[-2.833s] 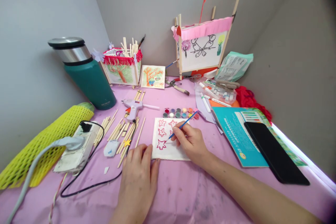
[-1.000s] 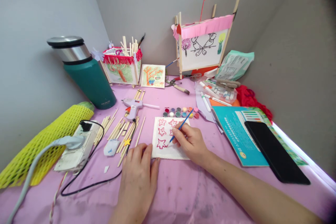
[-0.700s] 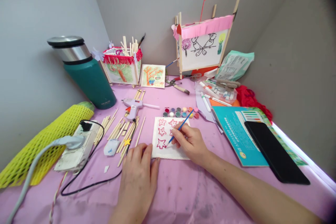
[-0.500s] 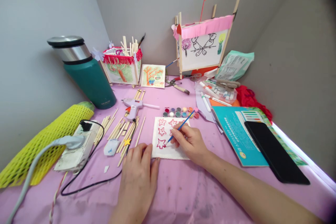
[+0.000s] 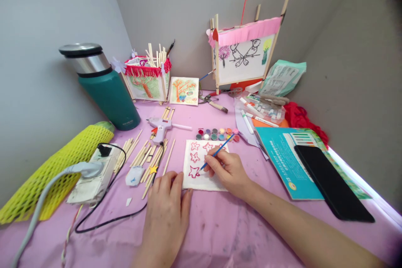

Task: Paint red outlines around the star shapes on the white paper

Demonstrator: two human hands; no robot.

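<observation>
A white square sheet (image 5: pixel 194 182) with red star outlines lies on the pink tablecloth (image 5: pixel 216 226). My right hand (image 5: pixel 228 171) rests over its right part, closed round a thin blue paintbrush (image 5: pixel 220 145). The brush tip is just right of the lower left star (image 5: pixel 194 171). My left hand (image 5: pixel 168 201) lies flat at the sheet's lower left edge, fingers spread a little, holding nothing. Small paint pots (image 5: pixel 214 134) in two rows stand right behind the sheet. My right hand hides some stars.
Wooden sticks (image 5: pixel 153 161), a glue gun (image 5: pixel 161 127) and its black cord lie left, near a power strip (image 5: pixel 94 180) and green bottle (image 5: pixel 108 96). A blue book (image 5: pixel 287 167) and black phone (image 5: pixel 329 182) lie right. Pliers (image 5: pixel 210 100) and a framed lantern (image 5: pixel 241 67) are behind.
The view has shifted slightly, so most things appear a little further right. The brush tip has lifted or moved slightly away from the lower left star. My left hand keeps its place beside the sheet.
</observation>
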